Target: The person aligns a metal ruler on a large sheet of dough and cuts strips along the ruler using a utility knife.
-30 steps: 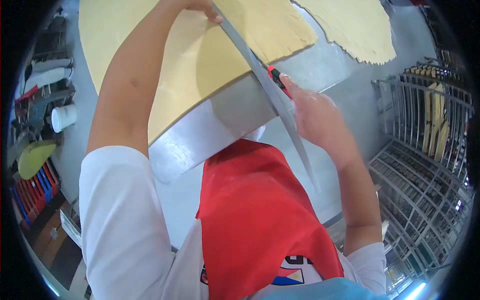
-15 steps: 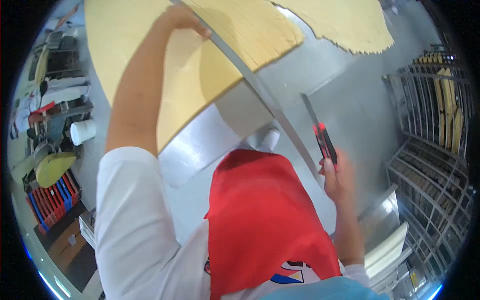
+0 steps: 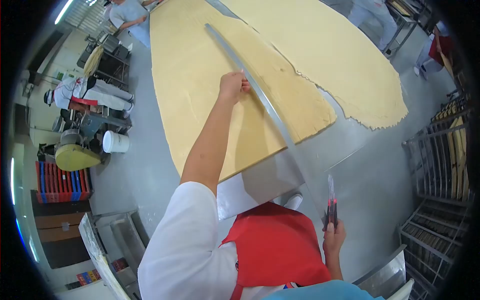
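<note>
A large pale-yellow dough sheet [image 3: 195, 65] covers the metal table [image 3: 260, 182], its near edge cut straight. A long, flat metal straightedge [image 3: 274, 114] lies slantwise above the dough and sticks out past the near edge. My left hand [image 3: 234, 86] is closed at the straightedge's left edge, about midway along the dough. Off the table, my right hand [image 3: 334, 234] grips a red and black utility knife [image 3: 331, 207], blade pointing up and away from me. The straightedge's near end runs close to the right hand; whether it is also held there is unclear.
Another dough piece with a ragged edge [image 3: 345, 60] lies to the right. Wire racks [image 3: 435, 165] stand along the right side. At left are a white bucket [image 3: 116, 142] and a co-worker at a machine [image 3: 90, 95]. Other people stand by the far end.
The view has tilted up, showing more dough and the co-workers. Both hands and the straightedge appear shifted; the left hand sits on the straightedge's side, and the right keeps the knife.
</note>
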Available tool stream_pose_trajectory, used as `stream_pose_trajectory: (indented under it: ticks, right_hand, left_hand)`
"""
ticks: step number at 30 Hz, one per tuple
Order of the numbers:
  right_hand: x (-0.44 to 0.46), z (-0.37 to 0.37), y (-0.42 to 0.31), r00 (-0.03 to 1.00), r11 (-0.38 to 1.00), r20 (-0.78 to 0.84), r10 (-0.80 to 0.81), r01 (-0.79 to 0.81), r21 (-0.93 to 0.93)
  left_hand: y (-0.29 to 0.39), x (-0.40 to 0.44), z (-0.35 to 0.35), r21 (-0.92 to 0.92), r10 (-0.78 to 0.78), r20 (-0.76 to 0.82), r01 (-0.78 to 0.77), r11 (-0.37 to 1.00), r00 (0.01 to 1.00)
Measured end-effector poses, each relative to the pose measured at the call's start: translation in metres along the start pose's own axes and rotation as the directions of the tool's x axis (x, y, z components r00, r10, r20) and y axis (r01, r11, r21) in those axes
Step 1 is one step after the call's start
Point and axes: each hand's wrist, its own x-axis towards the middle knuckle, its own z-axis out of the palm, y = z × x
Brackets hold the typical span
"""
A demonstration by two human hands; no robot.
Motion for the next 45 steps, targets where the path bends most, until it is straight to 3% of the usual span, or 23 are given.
stream_pose_trajectory:
  ticks: [3,5,7,13,15,21,38,45]
  right_hand:
    - [-0.007,-0.001,0.002,1.0,0.999,-0.003,-0.013,0.012,-0.049]
    - [-0.008,0.002,0.0,1.0,0.998,-0.013,-0.012,0.011,-0.067]
    - [-0.011,0.004,-0.005,0.996,0.993,0.016,0.086,-0.085,-0.088]
    - [-0.01,0.017,-0.008,0.996,0.993,0.016,0.086,-0.084,-0.082]
    - [-0.01,0.02,-0.01,0.997,0.994,0.013,0.078,-0.076,-0.082]
    - [-0.009,0.028,-0.016,0.999,0.992,-0.003,0.04,-0.041,-0.121]
    - [-0.016,0.025,-0.029,0.993,0.984,0.004,0.116,-0.115,-0.136]
    - [-0.011,0.025,-0.039,0.998,0.987,0.001,0.06,-0.06,-0.148]
  left_hand:
    - [-0.003,-0.002,-0.003,0.127,0.008,-0.062,0.0,0.992,0.998]
    - [0.001,-0.008,-0.003,0.118,-0.018,-0.069,0.026,0.993,0.997]
    - [0.007,-0.01,-0.002,0.109,-0.047,-0.077,0.056,0.992,0.996]
    - [0.014,0.001,-0.003,0.139,-0.044,-0.084,0.055,0.989,0.996]
    - [0.014,0.005,0.0,0.177,-0.039,-0.158,0.067,0.982,0.987]
    - [0.014,0.012,-0.009,0.249,-0.086,-0.076,0.102,0.963,0.993]
    - [0.017,0.008,-0.011,0.218,-0.085,-0.086,0.102,0.971,0.993]
    - [0.011,0.015,-0.014,0.179,-0.044,-0.07,0.056,0.982,0.997]
